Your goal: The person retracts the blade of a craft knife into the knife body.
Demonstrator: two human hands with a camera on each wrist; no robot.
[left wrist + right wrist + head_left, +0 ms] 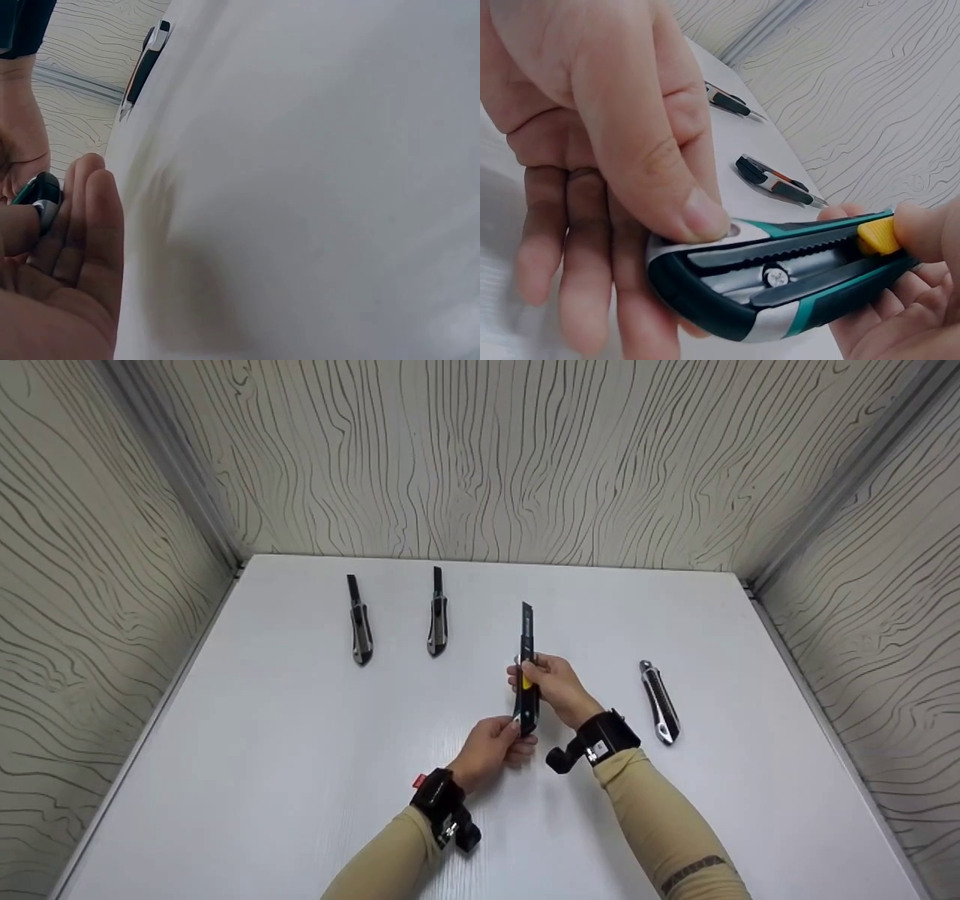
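Note:
A dark snap-off utility knife [528, 706] with green and silver trim points away from me above the table, its blade [528, 619] extended. My right hand [559, 684] grips the handle, with the thumb on the yellow slider [879, 235]. The butt end of the same knife is pinched by my left hand [491, 746], its thumb [705, 214] pressing the silver end part. In the left wrist view only that butt [45, 195] shows; the fingers hide much of the handle.
Two utility knives with extended blades, one far left [361, 631] and one beside it [438, 624], lie on the white table [262, 735]. A third knife [660, 703], no blade showing, lies right of my right hand. Wood-patterned walls [465, 457] enclose the table's back and sides.

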